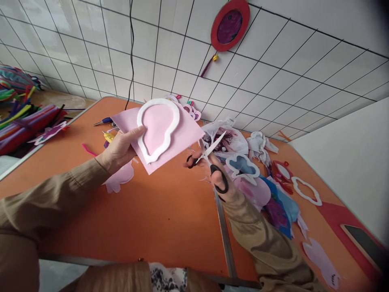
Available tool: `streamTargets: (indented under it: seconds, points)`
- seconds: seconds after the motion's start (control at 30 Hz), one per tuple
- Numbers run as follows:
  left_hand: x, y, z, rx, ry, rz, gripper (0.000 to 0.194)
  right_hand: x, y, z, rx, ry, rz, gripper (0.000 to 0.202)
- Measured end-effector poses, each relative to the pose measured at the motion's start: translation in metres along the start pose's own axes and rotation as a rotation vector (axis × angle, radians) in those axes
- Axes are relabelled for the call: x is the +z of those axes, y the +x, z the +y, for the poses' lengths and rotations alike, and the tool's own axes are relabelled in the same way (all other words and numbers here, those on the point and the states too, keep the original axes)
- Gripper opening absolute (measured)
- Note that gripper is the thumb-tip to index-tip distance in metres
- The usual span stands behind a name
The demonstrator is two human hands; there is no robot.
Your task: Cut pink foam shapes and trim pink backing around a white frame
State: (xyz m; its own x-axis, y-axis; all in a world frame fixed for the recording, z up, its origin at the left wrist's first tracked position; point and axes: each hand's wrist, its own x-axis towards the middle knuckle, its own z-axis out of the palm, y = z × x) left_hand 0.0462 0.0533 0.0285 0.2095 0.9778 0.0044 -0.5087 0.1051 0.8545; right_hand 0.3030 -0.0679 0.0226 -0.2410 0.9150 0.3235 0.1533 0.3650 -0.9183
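My left hand (123,148) grips the left edge of a pink sheet (185,132), thumb on top. Against that sheet lies a white frame-shaped cutout (165,144) with a wavy outline, pressed under the same thumb. Both are raised above the orange table. To their right, my right hand (223,182) has its fingers through the black handles of a pair of scissors (209,154). The blades stand apart, pointing up and to the right, a little away from the sheet's right corner. Below my left wrist, a pink cut shape (120,178) rests on the table.
Bundled colourful pipe cleaners (27,121) lie at the far left. A yellow tool (108,136) sits behind my left hand. On the right are a plastic bag (240,142), a white cloud-shaped frame (255,172), blue felt (288,202) and a phone-like dark object (364,243). A tiled wall (173,52) stands behind.
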Motion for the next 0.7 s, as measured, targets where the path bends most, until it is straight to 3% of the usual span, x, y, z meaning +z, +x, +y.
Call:
streamTargets:
  seconds: [0.3,0.7]
  points:
    - [0.013,-0.012,-0.003,0.0,-0.011,0.142,0.037,0.049,-0.011,0.008,0.186,-0.017,-0.021,0.059]
    - [0.014,-0.016,-0.006,0.011,0.049,0.083,0.044,0.053,-0.012,0.008,0.19,-0.02,0.089,0.055]
